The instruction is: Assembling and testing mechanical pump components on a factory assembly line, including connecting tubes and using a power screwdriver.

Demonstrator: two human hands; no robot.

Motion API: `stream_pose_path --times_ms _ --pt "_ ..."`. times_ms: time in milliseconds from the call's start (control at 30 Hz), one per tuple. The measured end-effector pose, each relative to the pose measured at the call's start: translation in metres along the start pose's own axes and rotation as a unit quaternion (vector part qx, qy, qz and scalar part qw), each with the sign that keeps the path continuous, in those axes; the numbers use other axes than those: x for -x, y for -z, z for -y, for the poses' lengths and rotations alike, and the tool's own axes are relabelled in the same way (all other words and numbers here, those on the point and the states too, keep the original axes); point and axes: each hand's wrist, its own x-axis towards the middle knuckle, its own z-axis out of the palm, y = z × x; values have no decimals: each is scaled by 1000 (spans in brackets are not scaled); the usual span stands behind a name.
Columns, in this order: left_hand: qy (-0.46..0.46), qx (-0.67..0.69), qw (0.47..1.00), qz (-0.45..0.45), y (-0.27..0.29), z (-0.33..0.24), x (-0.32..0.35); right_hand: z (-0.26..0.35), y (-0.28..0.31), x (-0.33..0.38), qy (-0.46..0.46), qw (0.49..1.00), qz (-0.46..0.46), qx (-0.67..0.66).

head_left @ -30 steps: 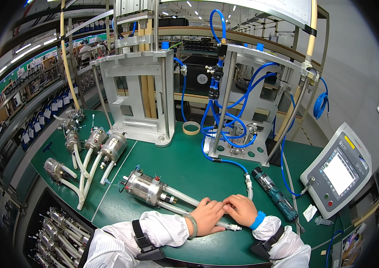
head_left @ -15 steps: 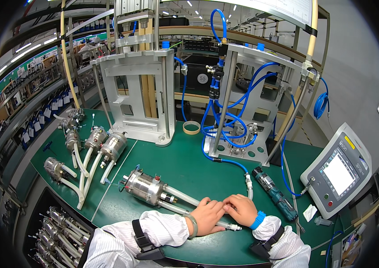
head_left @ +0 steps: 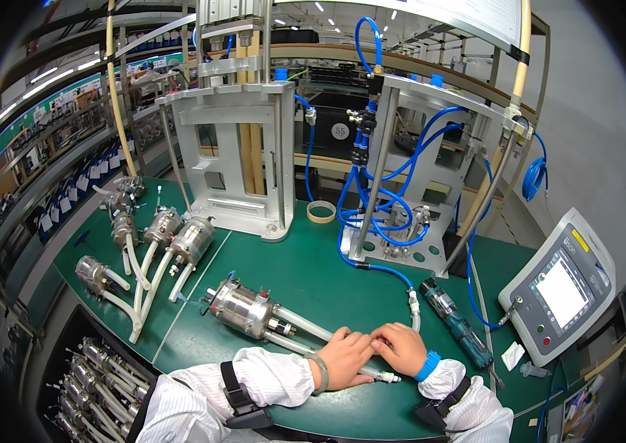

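Note:
A steel cylinder (head_left: 242,306) with two translucent hoses lies on its side in front of me. The upper hose (head_left: 304,322) runs under the fingers of my left hand (head_left: 345,360), which are curled over it. The lower hose (head_left: 288,342) passes beneath the same hand, and a white fitting (head_left: 385,376) shows past it. My right hand (head_left: 399,350) is closed, its fingertips meeting those of my left. Whatever sits between the fingertips is hidden.
More hosed cylinders (head_left: 193,240) lie at left, with others in a black bin (head_left: 98,325). Two metal fixtures (head_left: 231,162) stand behind. A blue air tube (head_left: 383,268), a teal power screwdriver (head_left: 455,323) and a screen instrument (head_left: 560,288) are at right.
The whole view has shifted slightly. Both hands keep the same pose over the hoses, and nothing on the table has visibly moved.

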Motion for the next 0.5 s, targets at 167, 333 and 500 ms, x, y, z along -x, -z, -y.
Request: stream_pose_path --times_ms 167,333,500 --pt "2 2 999 37 1 -3 -5 0 3 3 3 1000 -6 -18" --pt "-8 15 999 34 -4 1 0 6 3 0 4 1000 -9 -6" --pt "-5 22 999 26 -5 1 1 6 2 -1 9 1000 -11 -4"
